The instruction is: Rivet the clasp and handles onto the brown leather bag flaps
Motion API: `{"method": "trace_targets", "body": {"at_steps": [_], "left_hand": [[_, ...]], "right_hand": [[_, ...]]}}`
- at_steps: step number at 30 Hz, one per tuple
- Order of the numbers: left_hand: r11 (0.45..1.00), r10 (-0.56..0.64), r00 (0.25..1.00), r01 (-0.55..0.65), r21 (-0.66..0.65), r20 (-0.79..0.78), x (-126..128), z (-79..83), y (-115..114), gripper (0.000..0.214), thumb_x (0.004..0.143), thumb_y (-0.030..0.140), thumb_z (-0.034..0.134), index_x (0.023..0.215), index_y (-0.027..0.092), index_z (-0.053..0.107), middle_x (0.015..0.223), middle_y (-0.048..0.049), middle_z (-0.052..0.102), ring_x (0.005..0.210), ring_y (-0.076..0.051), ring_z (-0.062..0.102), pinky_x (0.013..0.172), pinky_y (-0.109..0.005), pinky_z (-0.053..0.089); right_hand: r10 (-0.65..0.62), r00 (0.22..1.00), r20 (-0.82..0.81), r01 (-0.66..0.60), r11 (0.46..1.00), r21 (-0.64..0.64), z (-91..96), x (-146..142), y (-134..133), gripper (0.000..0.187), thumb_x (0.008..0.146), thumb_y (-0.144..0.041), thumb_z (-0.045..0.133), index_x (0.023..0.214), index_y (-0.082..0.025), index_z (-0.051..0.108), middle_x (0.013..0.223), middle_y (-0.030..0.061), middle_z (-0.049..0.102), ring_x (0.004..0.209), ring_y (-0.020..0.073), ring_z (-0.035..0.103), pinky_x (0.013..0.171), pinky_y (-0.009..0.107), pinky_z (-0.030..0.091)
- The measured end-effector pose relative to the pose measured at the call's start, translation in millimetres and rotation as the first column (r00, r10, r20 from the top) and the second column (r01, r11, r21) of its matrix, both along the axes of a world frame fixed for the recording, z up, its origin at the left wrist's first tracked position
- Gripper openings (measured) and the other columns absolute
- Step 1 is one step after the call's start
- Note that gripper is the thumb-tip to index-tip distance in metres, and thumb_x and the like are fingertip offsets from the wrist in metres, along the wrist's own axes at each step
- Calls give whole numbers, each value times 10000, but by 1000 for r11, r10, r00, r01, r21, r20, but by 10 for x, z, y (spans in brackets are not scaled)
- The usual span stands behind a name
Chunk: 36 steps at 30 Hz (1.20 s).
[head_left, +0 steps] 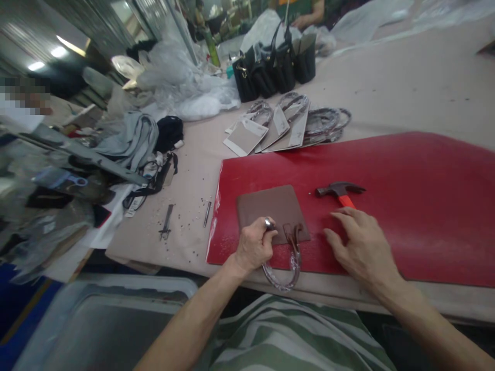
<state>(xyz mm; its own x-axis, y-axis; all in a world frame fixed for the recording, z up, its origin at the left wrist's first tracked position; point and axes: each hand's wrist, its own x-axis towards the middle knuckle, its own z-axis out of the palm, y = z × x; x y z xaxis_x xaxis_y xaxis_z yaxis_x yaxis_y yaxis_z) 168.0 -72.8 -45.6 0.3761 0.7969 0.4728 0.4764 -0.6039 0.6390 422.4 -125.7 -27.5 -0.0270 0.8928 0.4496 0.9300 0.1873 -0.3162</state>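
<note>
A brown leather panel (pixel 270 207) with a plastic-wrapped loop handle (pixel 288 268) lies on a red mat (pixel 406 170). My left hand (pixel 253 247) is closed in a fist on a small metal punch (pixel 268 223), held upright on the panel's near edge beside the handle tab. My right hand (pixel 361 245) rests flat on the mat with fingers spread, holding nothing. Its fingertips lie just short of a hammer (pixel 340 191) with an orange grip, which lies on the mat behind it.
Several finished panels with handles (pixel 288 123) lie behind the mat, and black bags (pixel 276 67) stand farther back. Small tools (pixel 167 221) and scattered rivets sit left of the mat. Cloth and clutter (pixel 131 139) pile at left. A grey bin (pixel 104 324) is below the table edge.
</note>
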Motion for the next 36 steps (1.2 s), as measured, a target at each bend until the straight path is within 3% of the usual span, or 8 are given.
{"method": "trace_targets", "body": {"at_steps": [4,7,14,19,23,27,31,36], "left_hand": [[1000,20,1000,-20,-11,-1,29,-6,10,116,883,123,548,963,187,603,888,-69,712,824,-207,709,755,-310,579],[999,27,1000,-27,-27,6,46,-12,19,114,875,116,551,952,184,600,887,-74,709,818,-213,703,756,-320,576],[999,39,999,-39,-29,-4,60,-51,24,144,864,111,570,979,191,601,909,-71,714,852,-222,712,787,-326,578],[999,36,999,-36,-22,9,66,-63,30,154,859,113,565,986,194,598,913,-70,714,854,-223,711,784,-328,577],[999,34,999,-34,-30,7,72,-72,32,141,861,109,555,968,193,589,902,-73,703,851,-223,701,779,-328,569],[998,34,999,-34,-55,-3,73,-73,26,137,857,113,565,959,201,586,870,-55,693,817,-210,690,754,-313,560],[999,21,1000,-21,-33,5,69,-63,26,161,847,111,569,980,197,599,888,-62,697,839,-216,692,773,-318,561],[999,15,1000,-16,-45,-11,74,-72,35,160,855,110,558,984,194,604,904,-69,704,832,-215,694,764,-319,562]], "right_hand": [[-166,981,102,180,971,-158,129,410,-132,175,925,-327,518,946,-187,621,866,174,611,696,290,562,588,415,407],[-285,915,-286,141,889,-437,193,528,-81,127,814,-331,602,764,-246,521,667,54,523,548,211,488,488,338,348],[-525,382,-760,-332,690,-644,606,210,30,248,696,-417,619,772,-245,458,600,-47,431,423,94,340,378,227,297],[-268,683,-680,-94,890,-445,1104,-104,-113,411,898,-638,518,759,-255,461,568,-40,459,411,117,401,374,240,298],[131,959,-250,-164,980,-116,1281,-204,-175,378,985,-541,432,721,-271,413,481,-52,421,367,125,370,403,275,230],[296,951,93,-294,955,-43,1328,-219,-176,361,1034,-477,348,742,-276,417,457,-44,446,317,136,338,432,318,130],[169,986,7,-168,977,129,1392,-238,-219,284,1040,-457,385,817,-286,426,495,-44,452,355,146,395,434,305,197],[279,956,89,-270,958,-96,1336,-242,-241,359,1038,-495,321,778,-275,434,478,-29,477,345,149,383,433,316,173]]}}
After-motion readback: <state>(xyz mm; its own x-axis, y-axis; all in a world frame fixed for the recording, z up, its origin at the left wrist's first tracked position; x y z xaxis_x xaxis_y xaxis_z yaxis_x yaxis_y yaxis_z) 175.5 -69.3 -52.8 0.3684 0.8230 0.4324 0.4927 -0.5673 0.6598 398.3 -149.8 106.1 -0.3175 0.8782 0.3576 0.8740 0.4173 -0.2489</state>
